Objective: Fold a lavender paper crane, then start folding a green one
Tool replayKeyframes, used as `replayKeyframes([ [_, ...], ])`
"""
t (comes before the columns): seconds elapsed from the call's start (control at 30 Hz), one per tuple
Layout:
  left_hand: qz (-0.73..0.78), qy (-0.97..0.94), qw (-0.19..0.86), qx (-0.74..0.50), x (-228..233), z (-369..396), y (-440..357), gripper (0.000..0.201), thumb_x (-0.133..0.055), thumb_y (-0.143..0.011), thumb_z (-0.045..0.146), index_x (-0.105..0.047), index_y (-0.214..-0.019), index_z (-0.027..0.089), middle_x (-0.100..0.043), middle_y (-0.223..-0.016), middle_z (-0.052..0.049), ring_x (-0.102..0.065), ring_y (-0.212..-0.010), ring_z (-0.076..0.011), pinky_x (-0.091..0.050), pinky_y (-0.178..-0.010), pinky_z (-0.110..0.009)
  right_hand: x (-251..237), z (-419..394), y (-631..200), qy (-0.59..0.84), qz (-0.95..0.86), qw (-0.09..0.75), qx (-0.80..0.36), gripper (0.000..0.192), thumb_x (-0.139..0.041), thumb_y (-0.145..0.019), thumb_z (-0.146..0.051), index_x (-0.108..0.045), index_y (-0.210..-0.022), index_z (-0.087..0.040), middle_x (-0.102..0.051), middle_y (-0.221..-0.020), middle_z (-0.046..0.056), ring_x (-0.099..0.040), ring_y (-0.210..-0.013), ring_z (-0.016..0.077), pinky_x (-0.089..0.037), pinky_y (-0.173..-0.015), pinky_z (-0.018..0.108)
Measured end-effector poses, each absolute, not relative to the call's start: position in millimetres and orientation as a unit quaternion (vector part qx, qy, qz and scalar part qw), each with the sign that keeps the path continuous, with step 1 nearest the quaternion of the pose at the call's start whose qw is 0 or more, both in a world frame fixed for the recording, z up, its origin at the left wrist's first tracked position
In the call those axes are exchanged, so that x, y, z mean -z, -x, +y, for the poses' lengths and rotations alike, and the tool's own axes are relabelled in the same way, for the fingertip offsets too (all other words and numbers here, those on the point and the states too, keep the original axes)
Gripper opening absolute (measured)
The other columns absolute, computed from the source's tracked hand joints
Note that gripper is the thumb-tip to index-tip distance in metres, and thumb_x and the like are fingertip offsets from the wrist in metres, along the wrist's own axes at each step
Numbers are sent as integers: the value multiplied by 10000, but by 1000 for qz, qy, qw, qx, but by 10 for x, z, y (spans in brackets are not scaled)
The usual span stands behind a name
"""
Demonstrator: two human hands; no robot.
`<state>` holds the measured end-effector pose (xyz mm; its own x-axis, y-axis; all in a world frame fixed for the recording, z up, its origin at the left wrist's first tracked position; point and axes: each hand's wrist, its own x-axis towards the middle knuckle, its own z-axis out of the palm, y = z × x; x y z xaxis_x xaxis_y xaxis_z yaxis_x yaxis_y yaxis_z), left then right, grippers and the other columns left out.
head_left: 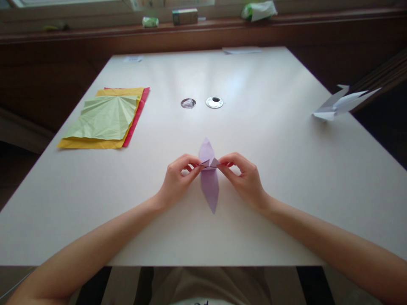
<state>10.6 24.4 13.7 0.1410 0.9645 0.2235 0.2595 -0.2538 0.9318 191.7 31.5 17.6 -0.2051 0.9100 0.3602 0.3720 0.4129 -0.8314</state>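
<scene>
L hand (177, 180) & R hand (244, 178) pinch purple paper (210, 186) at mid

White table (270, 169), coloured papers (104, 120)

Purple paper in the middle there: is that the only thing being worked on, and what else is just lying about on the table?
In hand:
- purple folded paper, pinched at its middle by the left hand and right hand

Lying about:
- stack of green, yellow and red sheets
- white folded paper at the table's right edge
- two round holes in the table
- small items on the ledge
</scene>
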Motion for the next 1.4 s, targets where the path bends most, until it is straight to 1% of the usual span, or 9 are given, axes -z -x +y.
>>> replayKeyframes([
  [0.23, 456, -657, 393, -453, -129, 263, -109, 59, -600, -785, 229, -640, -787, 187, -603, -815, -22, -566, -748, -114, -476, -644, -227, -167, 314, -1919, 446, -730, 434, -282, 25, -593, -792, -204, -589, -776, -223, -589, -755, -6, -542, -718, 127, -442, -653, 283],
  [0.37, 473, -662, 367, -451, -139, 262, -110, 59, -589, -783, 199, -648, -782, 194, -608, -822, -19, -569, -757, -114, -470, -632, -219, -157, 324, -1929, 449, -739, 413, -286, 34, -587, -795, -205, -608, -783, -228, -575, -822, 14, -555, -771, 138, -453, -665, 285],
  [0.47, 482, -656, 360, -456, -146, 250, -114, 67, -595, -786, 237, -646, -773, 196, -619, -800, -18, -570, -746, -118, -466, -633, -227, -158, 325, -1934, 439, -747, 424, -264, 38, -576, -803, -202, -599, -791, -229, -576, -842, 19, -554, -777, 140, -455, -674, 288],
  [0.57, 485, -632, 399, -455, -138, 243, -123, 124, -598, -787, 304, -641, -792, 187, -635, -781, -24, -577, -730, -127, -468, -635, -240, -151, 327, -1939, 429, -749, 440, -245, 34, -564, -810, -189, -574, -797, -219, -587, -780, 7, -547, -726, 134, -446, -658, 282],
  [0.67, 497, -602, 453, -431, -113, 256, -130, 177, -610, -772, 348, -636, -799, 176, -644, -781, -29, -583, -701, -132, -471, -612, -242, -132, 341, -1946, 440, -751, 418, -260, 34, -565, -809, -188, -564, -781, -209, -584, -724, -4, -540, -682, 128, -433, -617, 266],
  [0.73, 503, -599, 460, -419, -95, 269, -129, 185, -614, -766, 357, -638, -801, 176, -644, -785, -27, -580, -687, -129, -469, -604, -239, -119, 357, -1953, 446, -755, 400, -266, 34, -567, -808, -194, -565, -776, -207, -583, -720, -2, -538, -680, 128, -430, -611, 263],
  [0.93, 490, -634, 427, -420, -57, 293, -112, 147, -589, -790, 324, -643, -813, 189, -634, -806, -27, -575, -715, -130, -469, -616, -239, -103, 392, -1973, 425, -784, 387, -234, 60, -545, -818, -191, -554, -763, -213, -572, -731, 15, -531, -705, 147, -438, -642, 288],
  [1.13, 488, -649, 388, -437, -36, 292, -116, 111, -567, -810, 289, -632, -808, 199, -613, -805, -19, -570, -762, -134, -473, -661, -242, -83, 391, -1971, 419, -794, 387, -211, 81, -516, -837, -192, -534, -761, -215, -596, -800, 39, -548, -769, 165, -447, -671, 312],
  [1.4, 487, -645, 363, -463, -41, 290, -117, 92, -562, -816, 264, -622, -792, 198, -583, -879, -23, -570, -819, -128, -489, -686, -233, -96, 388, -1968, 422, -778, 415, -210, 65, -531, -829, -162, -545, -801, -219, -582, -808, 21, -552, -741, 137, -450, -649, 282],
])
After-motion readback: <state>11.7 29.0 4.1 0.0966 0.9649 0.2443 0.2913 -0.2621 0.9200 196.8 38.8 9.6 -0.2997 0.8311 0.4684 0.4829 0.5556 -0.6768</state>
